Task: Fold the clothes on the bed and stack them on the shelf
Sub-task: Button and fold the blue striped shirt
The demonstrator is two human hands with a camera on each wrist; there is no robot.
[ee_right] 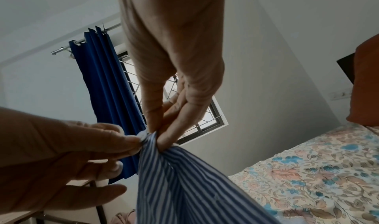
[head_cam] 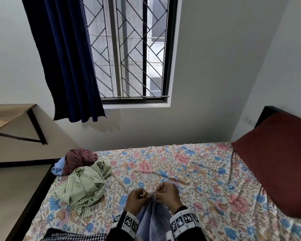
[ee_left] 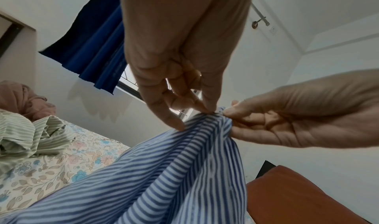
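A blue-and-white striped shirt (head_cam: pixel 153 216) hangs bunched between my two hands above the near edge of the bed (head_cam: pixel 189 167). My left hand (head_cam: pixel 143 195) pinches its top edge between thumb and fingertips, and my right hand (head_cam: pixel 159 193) pinches the same edge right beside it. In the left wrist view the left hand (ee_left: pixel 194 119) nips the shirt (ee_left: pixel 164 179) and the right hand (ee_left: pixel 227 114) meets it from the right. The right wrist view has the right hand (ee_right: pixel 157 136) pinching the shirt (ee_right: pixel 184 187), with the left hand (ee_right: pixel 135 145) alongside.
A crumpled green striped garment (head_cam: pixel 83 185), a maroon garment (head_cam: pixel 80 159) and a light blue one (head_cam: pixel 58 166) lie at the bed's left end. A dark red pillow (head_cam: pixel 276 162) fills the right end. A wooden wall shelf (head_cam: pixel 7 115) hangs at left. Checked fabric (head_cam: pixel 73 237) lies at the bottom edge.
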